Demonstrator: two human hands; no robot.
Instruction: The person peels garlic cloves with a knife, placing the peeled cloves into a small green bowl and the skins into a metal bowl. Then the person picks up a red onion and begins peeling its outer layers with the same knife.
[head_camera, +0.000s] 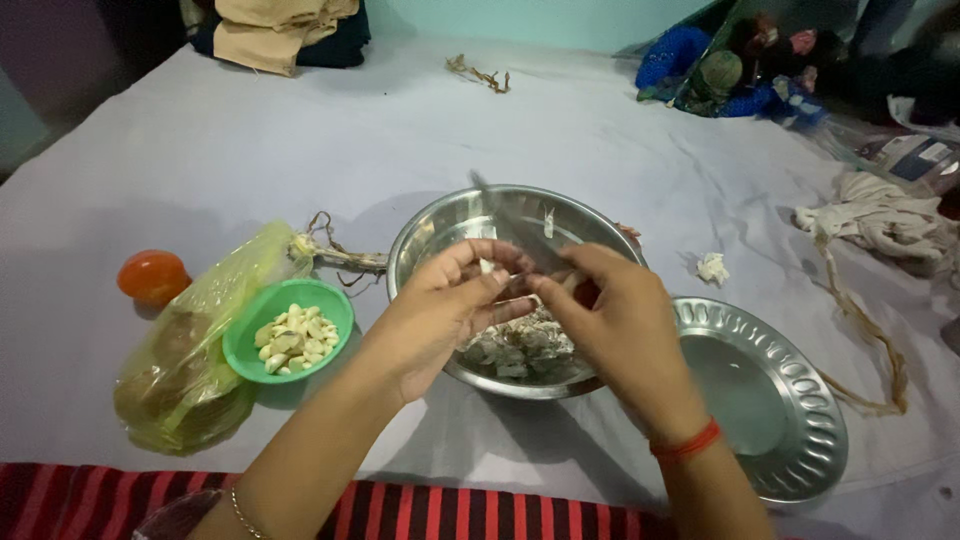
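My left hand (440, 310) pinches a small pale garlic clove (487, 266) over a steel bowl (420, 240). My right hand (615, 320) grips a knife (510, 222) whose blade points up and away, right against the clove. Garlic skins and pieces (515, 345) lie in the bottom of the bowl, partly hidden by both hands. Left of the bowl, a small green bowl (250, 335) holds several peeled cloves (295, 335).
A yellow plastic bag (190, 360) lies under the green bowl, with dry garlic stalks (340, 255) poking out. An orange-red round thing (152, 276) sits far left. A steel plate (790, 400) lies right, a cloth strip (870, 330) beyond it. Bundled clothes (740, 65) sit at the back.
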